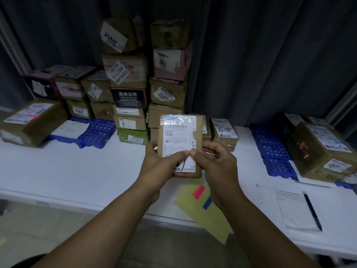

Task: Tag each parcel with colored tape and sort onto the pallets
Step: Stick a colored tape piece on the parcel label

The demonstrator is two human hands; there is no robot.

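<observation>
White bench setup; left hand and right hand both grip the parcel, long axis upright; red tape lies just below the right hand.

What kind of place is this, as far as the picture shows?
Probably a parcel sorting station: labelled boxes stacked before a curtain, blue pallets on a white table, a parcel held by left hand and right hand.

Dim and bluish overall, darkest toward the corners. Brightest on the white bench. Faint glare across the parcel top. Bent at edges, softly blurred.
</observation>
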